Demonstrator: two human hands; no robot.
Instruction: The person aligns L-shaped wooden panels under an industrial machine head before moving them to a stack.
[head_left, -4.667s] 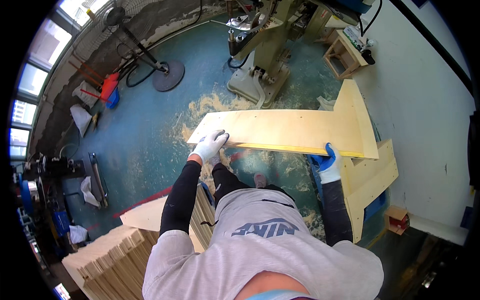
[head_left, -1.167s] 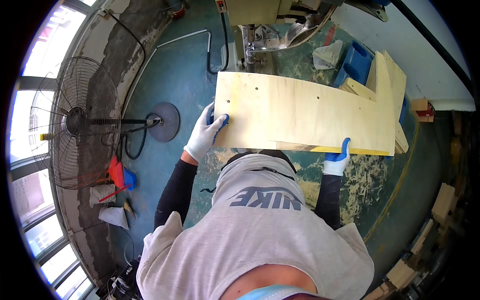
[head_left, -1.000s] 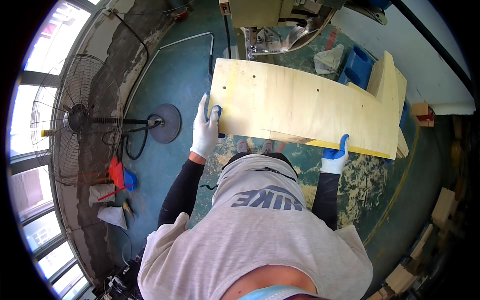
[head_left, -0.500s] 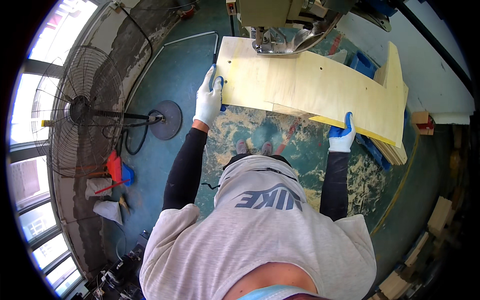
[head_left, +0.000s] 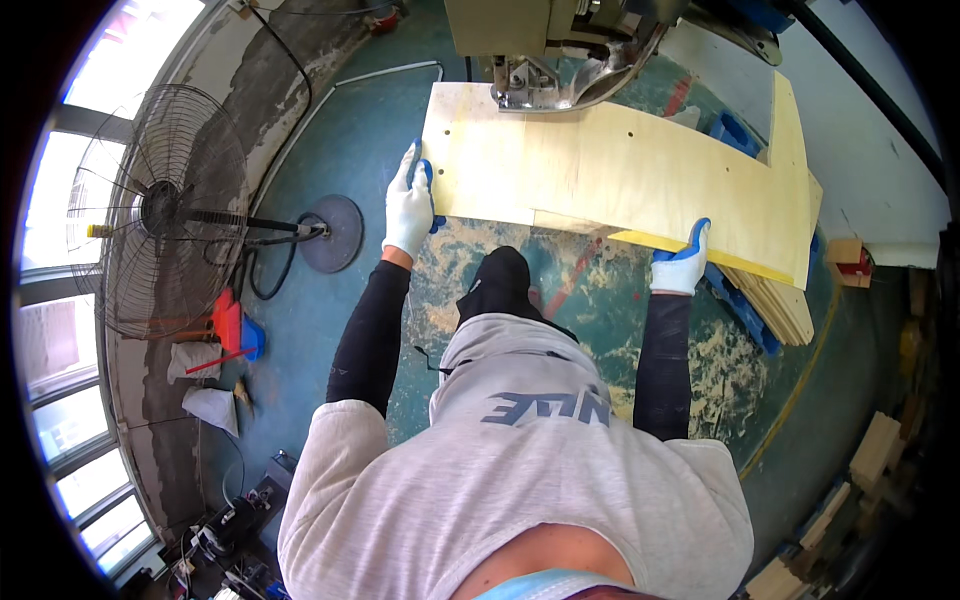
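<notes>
A long pale plywood panel (head_left: 640, 170) with small drilled holes lies in front of me, and its right end turns into an upright arm. My left hand (head_left: 409, 205), in a white glove with a blue palm, grips the panel's left edge. My right hand (head_left: 681, 262), gloved alike, holds the near edge toward the right, thumb on top and fingers hidden underneath. The machine's metal head (head_left: 528, 90) sits over the panel's far edge, left of the middle. A yellow strip (head_left: 690, 250) runs along the near edge beside my right hand.
Several stacked plywood pieces (head_left: 775, 305) on a blue support (head_left: 742, 305) stand under the right end. A floor fan (head_left: 160, 208) with a round base (head_left: 333, 233) is at the left. Sawdust covers the green floor (head_left: 610, 330). Wood blocks (head_left: 875, 447) lie at the right.
One knee of mine has come forward toward the panel. Panel, hands and machine head sit slightly differently in the picture, while both hands keep their hold.
</notes>
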